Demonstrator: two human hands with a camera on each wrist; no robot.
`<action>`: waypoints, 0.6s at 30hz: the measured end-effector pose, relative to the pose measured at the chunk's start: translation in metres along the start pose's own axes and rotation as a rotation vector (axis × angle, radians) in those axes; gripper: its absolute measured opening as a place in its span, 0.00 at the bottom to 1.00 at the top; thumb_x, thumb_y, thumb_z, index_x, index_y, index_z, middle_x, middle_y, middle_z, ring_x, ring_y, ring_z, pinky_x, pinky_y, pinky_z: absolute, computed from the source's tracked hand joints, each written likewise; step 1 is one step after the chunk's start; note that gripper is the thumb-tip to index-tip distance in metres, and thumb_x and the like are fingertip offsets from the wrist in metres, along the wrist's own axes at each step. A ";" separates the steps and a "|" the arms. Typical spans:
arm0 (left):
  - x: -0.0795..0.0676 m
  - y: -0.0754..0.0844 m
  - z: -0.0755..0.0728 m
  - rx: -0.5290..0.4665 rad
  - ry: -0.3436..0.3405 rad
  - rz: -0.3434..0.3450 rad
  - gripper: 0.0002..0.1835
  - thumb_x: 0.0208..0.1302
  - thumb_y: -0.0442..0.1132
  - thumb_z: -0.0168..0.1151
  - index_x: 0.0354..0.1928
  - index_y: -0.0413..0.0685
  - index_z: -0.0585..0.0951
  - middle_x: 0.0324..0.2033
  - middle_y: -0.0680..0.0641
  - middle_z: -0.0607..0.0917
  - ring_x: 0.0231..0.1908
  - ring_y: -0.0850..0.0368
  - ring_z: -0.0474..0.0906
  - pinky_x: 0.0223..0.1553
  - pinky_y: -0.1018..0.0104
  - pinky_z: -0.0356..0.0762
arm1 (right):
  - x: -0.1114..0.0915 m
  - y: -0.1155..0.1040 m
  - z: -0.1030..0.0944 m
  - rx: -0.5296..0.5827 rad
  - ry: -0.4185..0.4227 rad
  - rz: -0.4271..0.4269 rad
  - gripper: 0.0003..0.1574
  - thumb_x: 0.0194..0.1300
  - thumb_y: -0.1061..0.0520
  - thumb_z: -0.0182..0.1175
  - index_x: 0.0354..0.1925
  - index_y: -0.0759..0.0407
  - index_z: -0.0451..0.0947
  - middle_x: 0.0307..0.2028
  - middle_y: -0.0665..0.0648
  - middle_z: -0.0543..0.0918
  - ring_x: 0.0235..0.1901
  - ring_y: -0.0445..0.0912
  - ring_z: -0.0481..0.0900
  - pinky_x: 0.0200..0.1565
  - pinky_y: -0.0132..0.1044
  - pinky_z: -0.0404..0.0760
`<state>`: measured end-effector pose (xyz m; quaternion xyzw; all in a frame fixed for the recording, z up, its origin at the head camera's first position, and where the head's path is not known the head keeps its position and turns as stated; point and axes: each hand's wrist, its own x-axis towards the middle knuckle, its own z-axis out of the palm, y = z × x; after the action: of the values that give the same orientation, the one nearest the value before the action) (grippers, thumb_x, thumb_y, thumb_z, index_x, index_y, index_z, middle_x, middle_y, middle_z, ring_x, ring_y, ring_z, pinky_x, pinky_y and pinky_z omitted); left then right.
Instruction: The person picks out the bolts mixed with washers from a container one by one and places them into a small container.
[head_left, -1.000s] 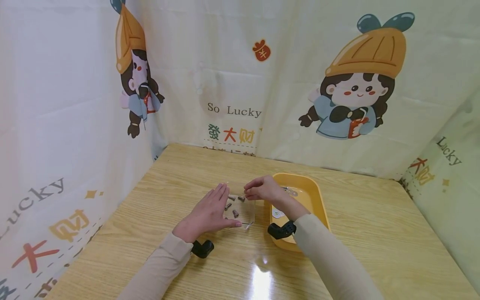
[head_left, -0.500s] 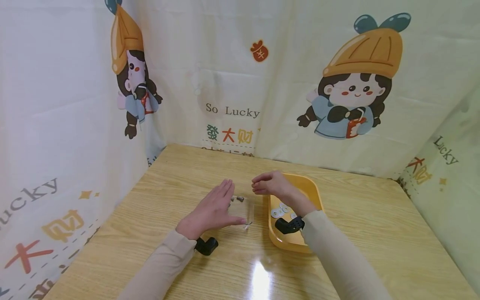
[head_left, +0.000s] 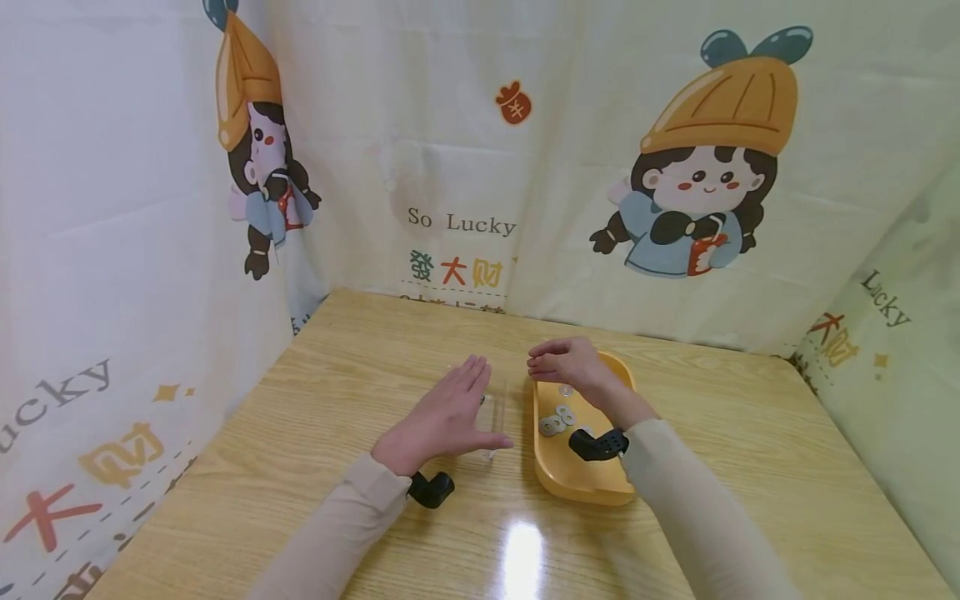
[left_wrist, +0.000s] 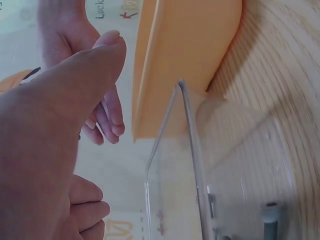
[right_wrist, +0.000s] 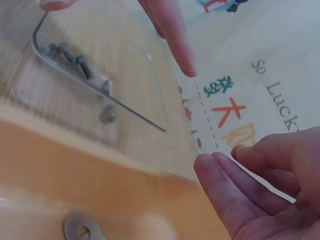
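Note:
My left hand (head_left: 448, 417) hovers over a clear plastic box (left_wrist: 240, 150), fingers straight, thumb spread away, gripping nothing. Dark metal bolts (right_wrist: 83, 67) lie inside that box, and the head view mostly hides them behind the hand. My right hand (head_left: 573, 367) is above the far left part of a yellow-orange tray (head_left: 585, 493). Its fingers bend loosely, with a gap to the thumb and nothing visible between them in the right wrist view. Several flat metal washers (head_left: 551, 426) lie on the tray's floor, one washer (right_wrist: 77, 225) showing close up in the right wrist view.
Box and tray stand side by side on a wood-grain table (head_left: 375, 333), a narrow strip between them. Printed cloth (head_left: 450, 150) hangs behind the table and along both sides. Black wrist cameras (head_left: 597, 445) sit at both cuffs.
Both hands have moved to the right. My left hand now covers more of the clear box, and my right hand has gone from beside the box to over the tray. More washers show.

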<state>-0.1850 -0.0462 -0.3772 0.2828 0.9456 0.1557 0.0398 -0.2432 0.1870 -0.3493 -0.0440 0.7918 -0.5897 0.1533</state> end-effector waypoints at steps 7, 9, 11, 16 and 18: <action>0.007 0.006 0.003 0.009 -0.014 0.015 0.62 0.57 0.75 0.58 0.78 0.38 0.48 0.79 0.41 0.45 0.79 0.49 0.39 0.78 0.53 0.45 | 0.000 0.007 -0.013 -0.025 0.049 -0.016 0.21 0.72 0.64 0.55 0.59 0.76 0.73 0.55 0.75 0.80 0.53 0.59 0.84 0.58 0.51 0.80; 0.008 0.009 0.004 0.008 -0.016 0.017 0.63 0.56 0.76 0.57 0.78 0.38 0.48 0.79 0.41 0.45 0.79 0.49 0.39 0.78 0.53 0.45 | 0.000 0.009 -0.016 -0.030 0.063 -0.019 0.22 0.72 0.64 0.55 0.59 0.77 0.73 0.56 0.76 0.79 0.49 0.56 0.86 0.58 0.51 0.80; 0.009 0.011 0.004 0.009 -0.023 0.021 0.63 0.56 0.76 0.57 0.78 0.39 0.47 0.79 0.41 0.44 0.79 0.49 0.38 0.79 0.54 0.45 | -0.001 0.011 -0.019 -0.024 0.073 -0.017 0.22 0.73 0.64 0.54 0.59 0.78 0.71 0.56 0.77 0.78 0.45 0.51 0.88 0.57 0.50 0.81; 0.012 0.017 0.006 0.017 -0.036 0.047 0.62 0.57 0.76 0.55 0.78 0.38 0.48 0.79 0.40 0.46 0.79 0.49 0.38 0.79 0.56 0.43 | 0.000 0.018 -0.025 -0.014 0.100 0.007 0.22 0.74 0.64 0.51 0.60 0.79 0.70 0.58 0.79 0.75 0.39 0.42 0.87 0.58 0.47 0.80; 0.013 0.019 0.007 0.022 -0.042 0.058 0.62 0.57 0.77 0.54 0.78 0.38 0.48 0.79 0.40 0.46 0.79 0.49 0.38 0.79 0.56 0.44 | 0.001 0.022 -0.026 -0.019 0.111 0.017 0.23 0.73 0.65 0.51 0.60 0.80 0.70 0.59 0.78 0.74 0.42 0.45 0.87 0.58 0.46 0.80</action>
<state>-0.1847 -0.0220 -0.3780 0.3137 0.9376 0.1406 0.0518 -0.2497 0.2176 -0.3638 -0.0058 0.8050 -0.5822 0.1137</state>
